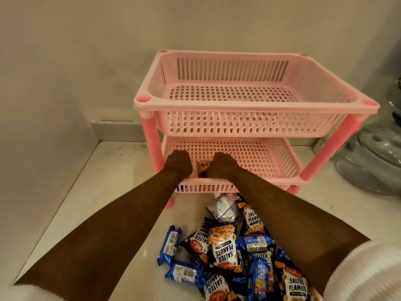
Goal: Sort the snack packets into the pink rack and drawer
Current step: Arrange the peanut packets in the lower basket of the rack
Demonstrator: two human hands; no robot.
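A pink two-tier rack [256, 103] stands on the white counter against the wall. Both my hands reach into its lower basket [260, 157] at the front left. Between them sits a small yellow packet [203, 167]. My left hand [178, 162] is curled just left of it, and my right hand [223, 165] is curled against its right side; fingers are hidden, so the hold is unclear. A pile of salted peanut packets [224, 246] and blue biscuit packets [171, 244] lies on the counter in front of the rack. The top basket holds nothing.
A clear plastic-wrapped bundle [373, 161] sits right of the rack. Walls close the space at the back and left. The counter edge runs along the lower left. Something blue [182, 187] shows through the lower basket's front slots.
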